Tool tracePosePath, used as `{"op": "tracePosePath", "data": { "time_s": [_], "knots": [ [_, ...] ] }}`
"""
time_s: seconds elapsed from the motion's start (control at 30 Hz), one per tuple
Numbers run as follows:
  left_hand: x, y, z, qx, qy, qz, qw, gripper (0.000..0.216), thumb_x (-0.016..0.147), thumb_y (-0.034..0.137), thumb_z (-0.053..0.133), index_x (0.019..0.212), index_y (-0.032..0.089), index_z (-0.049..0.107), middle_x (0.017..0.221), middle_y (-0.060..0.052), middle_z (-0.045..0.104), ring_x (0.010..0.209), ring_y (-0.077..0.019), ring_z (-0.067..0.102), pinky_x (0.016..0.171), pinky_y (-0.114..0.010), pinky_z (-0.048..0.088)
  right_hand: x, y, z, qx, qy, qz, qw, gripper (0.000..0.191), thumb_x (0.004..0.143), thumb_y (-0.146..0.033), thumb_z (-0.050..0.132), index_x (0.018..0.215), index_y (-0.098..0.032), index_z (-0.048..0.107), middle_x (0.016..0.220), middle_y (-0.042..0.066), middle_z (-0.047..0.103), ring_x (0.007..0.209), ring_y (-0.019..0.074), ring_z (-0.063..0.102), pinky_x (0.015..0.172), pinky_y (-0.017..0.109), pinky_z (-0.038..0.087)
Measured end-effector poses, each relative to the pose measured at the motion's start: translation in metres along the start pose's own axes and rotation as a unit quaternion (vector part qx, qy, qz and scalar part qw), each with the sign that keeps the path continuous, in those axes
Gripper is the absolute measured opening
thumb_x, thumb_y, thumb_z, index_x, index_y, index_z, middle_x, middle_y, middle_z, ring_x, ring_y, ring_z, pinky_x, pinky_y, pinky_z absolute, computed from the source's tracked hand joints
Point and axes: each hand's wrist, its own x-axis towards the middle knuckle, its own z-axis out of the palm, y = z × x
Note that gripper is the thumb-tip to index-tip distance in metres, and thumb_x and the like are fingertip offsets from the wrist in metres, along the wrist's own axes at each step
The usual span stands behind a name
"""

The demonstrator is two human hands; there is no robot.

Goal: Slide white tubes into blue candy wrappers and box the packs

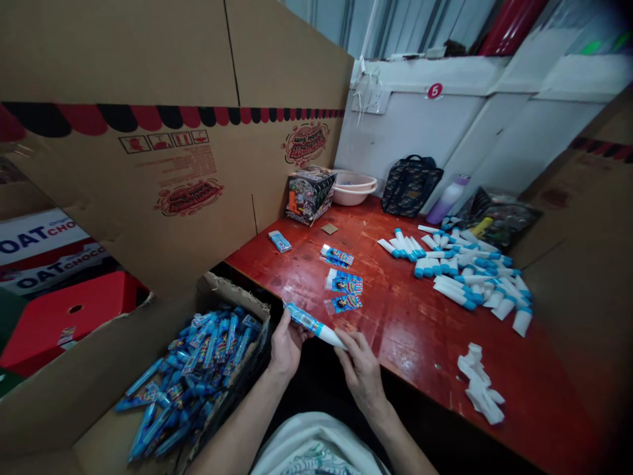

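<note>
Both of my hands grip one white tube [329, 335] with a blue printed label sleeve around its far-left part. My left hand [287, 343] is closed on the labelled end. The fingers of my right hand [360, 366] pinch the bare white end. The tube is held at a slant over the table's front edge. Just beyond it, several flat blue printed sleeves [346, 282] lie on the red table [395, 310]. To the right is a heap of white tubes with blue caps [475, 264]. At lower left, a cardboard box [237, 290] contains many blue labelled tubes [202, 369].
Crumpled white strips [479, 382] lie at the table's right front. A blue packet [279, 241], a display box [310, 194], pink basins [353, 189], a dark bag [411, 185] and a purple bottle [448, 200] stand farther back. Tall cardboard [198, 165] borders the left side.
</note>
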Motion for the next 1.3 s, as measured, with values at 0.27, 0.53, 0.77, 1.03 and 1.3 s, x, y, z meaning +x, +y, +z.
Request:
{"op": "tracePosePath", "data": {
  "time_s": [0.27, 0.53, 0.77, 1.03, 1.3],
  "knots": [
    [-0.018, -0.029, 0.029, -0.001, -0.059, -0.040, 0.997, 0.029, 0.077, 0.043, 0.065, 0.082, 0.014, 0.063, 0.079, -0.009, 0.069, 0.082, -0.0235, 0.064, 0.076, -0.034, 0.048, 0.005, -0.002, 0.031, 0.138, 0.055, 0.107, 0.983, 0.025, 0.091, -0.028, 0.047, 0.110, -0.020, 0.061, 0.103, 0.009, 0.063, 0.100, 0.0214, 0.059, 0.088, 0.035, 0.048],
    [-0.008, -0.030, 0.028, 0.011, -0.044, -0.053, 0.998, 0.038, 0.076, 0.050, 0.064, 0.084, 0.013, 0.065, 0.082, -0.010, 0.068, 0.085, -0.0247, 0.064, 0.074, -0.033, 0.048, 0.018, -0.003, 0.038, 0.205, 0.012, 0.200, 0.958, 0.028, 0.087, -0.040, 0.050, 0.097, -0.017, 0.062, 0.085, 0.004, 0.064, 0.076, 0.0180, 0.059, 0.070, 0.029, 0.047],
    [-0.011, -0.044, 0.018, 0.056, -0.048, -0.040, 0.996, 0.024, 0.076, 0.036, 0.067, 0.085, 0.014, 0.066, 0.084, -0.008, 0.069, 0.084, -0.0223, 0.063, 0.077, -0.032, 0.047, 0.020, 0.003, 0.035, 0.223, -0.014, 0.254, 0.941, 0.032, 0.084, -0.048, 0.051, 0.076, -0.018, 0.059, 0.066, 0.000, 0.055, 0.058, 0.0129, 0.049, 0.054, 0.024, 0.039],
    [0.010, -0.005, 0.017, -0.078, -0.054, -0.145, 0.985, 0.015, 0.080, 0.030, 0.060, 0.087, 0.017, 0.062, 0.071, -0.004, 0.063, 0.065, -0.0200, 0.061, 0.073, -0.041, 0.050, 0.007, 0.021, 0.034, 0.365, -0.105, 0.298, 0.876, 0.037, 0.069, -0.053, 0.067, 0.075, -0.017, 0.060, 0.055, -0.003, 0.057, 0.046, 0.0108, 0.048, 0.047, 0.023, 0.037],
    [-0.004, -0.023, 0.016, -0.094, -0.024, -0.189, 0.977, 0.011, 0.083, 0.027, 0.057, 0.085, 0.016, 0.059, 0.071, -0.002, 0.059, 0.062, -0.0163, 0.059, 0.069, -0.035, 0.051, -0.004, 0.025, 0.037, 0.331, -0.090, 0.315, 0.885, 0.035, 0.069, -0.050, 0.069, 0.061, -0.017, 0.062, 0.048, -0.003, 0.055, 0.043, 0.0101, 0.047, 0.045, 0.023, 0.039]
  ]
}}
